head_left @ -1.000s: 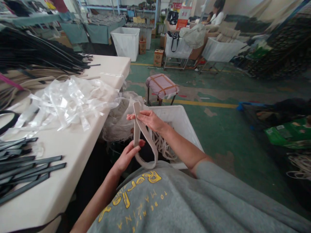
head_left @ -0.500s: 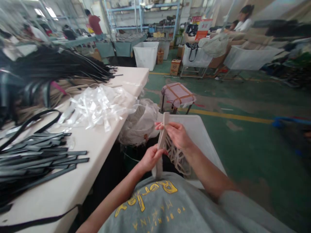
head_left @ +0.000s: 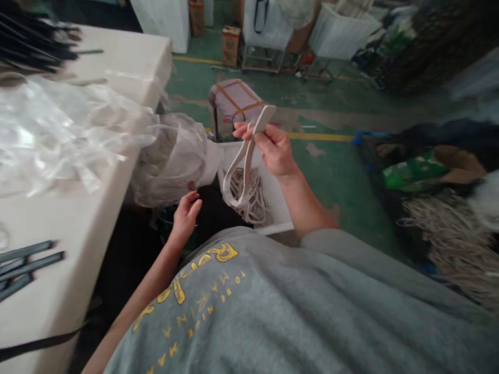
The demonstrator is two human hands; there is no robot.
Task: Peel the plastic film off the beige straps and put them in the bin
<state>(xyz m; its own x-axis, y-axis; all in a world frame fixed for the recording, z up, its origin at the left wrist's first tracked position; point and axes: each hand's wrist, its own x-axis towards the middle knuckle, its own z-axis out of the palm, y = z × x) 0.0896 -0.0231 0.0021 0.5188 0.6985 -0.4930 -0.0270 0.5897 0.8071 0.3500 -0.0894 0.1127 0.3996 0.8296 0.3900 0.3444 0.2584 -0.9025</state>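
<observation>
My right hand [head_left: 275, 148] is raised in front of me, its thumb and fingers closed on a cream strap [head_left: 246, 171]. The strap's flat end sticks up past the fingers, and the rest hangs below in a long loop. Under it stands a white bin [head_left: 278, 208] holding a tangle of similar cream straps [head_left: 253, 200]. Lower and to the left, my left hand [head_left: 185, 218] is empty, with thumb and fingertips slightly apart. It is near a whitish plastic bag [head_left: 175, 161] with a small brown spot, though I cannot tell whether it touches the bag.
A pale table [head_left: 97, 223] on the left bears clear plastic strips [head_left: 58, 135] and dark straps [head_left: 31, 265]. Ahead is a stool [head_left: 237, 98] with a tied lilac cover. On the right floor lies a heap of cream straps [head_left: 452, 234]. Wheeled white bins [head_left: 337, 31] stand farther back.
My left hand has let go of the strap and moved down to the left. My right hand keeps it, now hanging as a loop. The view has tilted down and turned right.
</observation>
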